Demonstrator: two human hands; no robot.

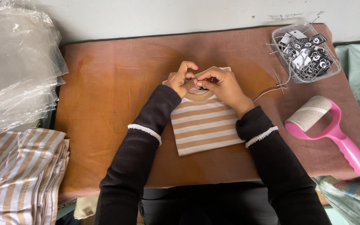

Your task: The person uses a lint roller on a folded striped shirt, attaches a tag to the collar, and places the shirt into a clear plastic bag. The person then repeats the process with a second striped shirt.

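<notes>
collar (198, 94) under hands, garment stack (19, 175) cropped

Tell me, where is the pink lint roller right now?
The lint roller lies at the right end of the brown table, just below the clear box of tags and right of the striped shirt.

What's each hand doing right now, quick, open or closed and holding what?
Left hand: closed, fingers pinched at the collar of the folded striped shirt.
Right hand: closed, pinching at the same collar; what it grips cannot be told.
</notes>
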